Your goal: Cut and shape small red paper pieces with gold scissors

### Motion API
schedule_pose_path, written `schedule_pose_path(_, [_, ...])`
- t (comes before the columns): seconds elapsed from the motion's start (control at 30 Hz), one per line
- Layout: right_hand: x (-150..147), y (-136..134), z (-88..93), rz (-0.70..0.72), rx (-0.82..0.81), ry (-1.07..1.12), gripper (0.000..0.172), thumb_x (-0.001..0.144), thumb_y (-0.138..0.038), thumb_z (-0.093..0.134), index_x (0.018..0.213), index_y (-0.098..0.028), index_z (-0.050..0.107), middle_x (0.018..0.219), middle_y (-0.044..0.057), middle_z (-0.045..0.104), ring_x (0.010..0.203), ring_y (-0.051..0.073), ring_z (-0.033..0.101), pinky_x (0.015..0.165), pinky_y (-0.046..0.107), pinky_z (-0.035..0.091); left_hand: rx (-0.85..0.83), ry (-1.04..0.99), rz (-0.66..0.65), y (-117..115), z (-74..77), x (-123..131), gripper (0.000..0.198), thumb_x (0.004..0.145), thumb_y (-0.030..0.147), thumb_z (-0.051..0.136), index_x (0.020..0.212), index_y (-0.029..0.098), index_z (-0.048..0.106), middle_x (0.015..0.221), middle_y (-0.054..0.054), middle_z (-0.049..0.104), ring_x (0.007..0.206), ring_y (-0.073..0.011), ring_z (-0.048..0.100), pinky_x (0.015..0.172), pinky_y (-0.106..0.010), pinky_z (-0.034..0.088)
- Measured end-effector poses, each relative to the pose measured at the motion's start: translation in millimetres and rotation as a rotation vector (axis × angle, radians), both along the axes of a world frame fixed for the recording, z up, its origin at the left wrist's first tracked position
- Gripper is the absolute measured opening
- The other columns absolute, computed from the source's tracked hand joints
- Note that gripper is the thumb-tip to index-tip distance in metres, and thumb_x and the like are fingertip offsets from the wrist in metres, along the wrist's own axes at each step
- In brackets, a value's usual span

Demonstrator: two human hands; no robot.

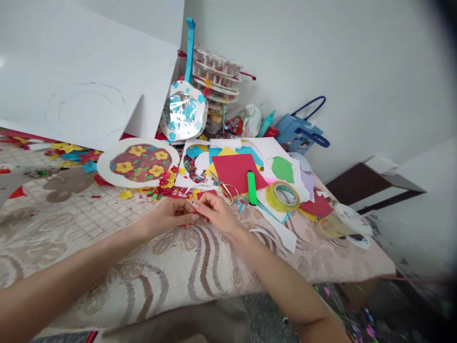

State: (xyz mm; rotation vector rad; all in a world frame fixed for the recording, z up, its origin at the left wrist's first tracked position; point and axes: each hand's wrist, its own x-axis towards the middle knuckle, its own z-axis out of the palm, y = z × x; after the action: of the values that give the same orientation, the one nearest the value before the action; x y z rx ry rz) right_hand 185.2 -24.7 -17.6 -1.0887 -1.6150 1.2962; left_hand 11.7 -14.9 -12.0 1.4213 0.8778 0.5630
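Over the table's near side, my left hand (174, 212) and my right hand (214, 213) meet with fingers pinched together. A small red piece (196, 212), seemingly paper, shows between the fingertips; most of it is hidden by them. Just beyond my right hand lie gold-handled scissors (228, 191) and a green cutter (252, 188) on a red paper sheet (237, 169). Behind my left hand, a white wavy-edged frame (104, 167) surrounds a clear red-tinted centre with yellow paper flowers (156, 170). Small red and yellow paper flowers (167, 178) are heaped at its right edge.
A yellow tape roll (283, 196), white paper strips (276, 227) and a lidded plastic cup (344, 224) lie to the right. At the back stand a white board (85, 62), a blue-handled paper fan (183, 110), a tiered white rack (217, 71) and a blue bag (298, 132).
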Motion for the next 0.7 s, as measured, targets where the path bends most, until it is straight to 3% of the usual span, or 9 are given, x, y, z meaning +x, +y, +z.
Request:
schedule_pose_path(0.33, [-1.0, 2.8, 0.3, 0.020, -0.114, 0.165, 0.040, 0.082, -0.058, 0.043, 0.074, -0.019, 0.053, 0.058, -0.003, 0.052, 0.045, 0.010, 0.046, 0.043, 0.023, 0.038, -0.271, -0.215, 0.025, 1.3, 0.2, 0.4, 0.026, 0.073, 0.040, 0.064, 0.069, 0.015, 0.058, 0.068, -0.002, 0.060, 0.058, -0.0104, 0.051, 0.055, -0.022, 0.039])
schedule_pose_path(0.53, [-0.6, 1.5, -2.0, 0.030, -0.104, 0.121, 0.039, 0.082, -0.058, 0.043, 0.078, -0.021, 0.052, 0.059, -0.003, 0.053, 0.046, 0.010, 0.048, 0.044, 0.023, 0.039, -0.167, -0.155, 0.012, 1.2, -0.1, 1.1, 0.028, 0.074, 0.043, 0.061, 0.070, 0.015, 0.058, 0.069, -0.001, 0.060, 0.061, -0.0123, 0.052, 0.059, -0.024, 0.039])
schedule_pose_path(0.7, [-0.8, 1.2, -2.0, 0.033, -0.095, 0.085, 0.036, 0.080, -0.056, 0.048, 0.076, -0.020, 0.049, 0.061, -0.003, 0.053, 0.047, 0.009, 0.046, 0.044, 0.022, 0.038, -0.154, -0.213, 0.096, 0.5, -2.5, 1.7, 0.026, 0.074, 0.040, 0.062, 0.068, 0.016, 0.055, 0.067, 0.000, 0.059, 0.059, -0.0120, 0.051, 0.060, -0.025, 0.039])
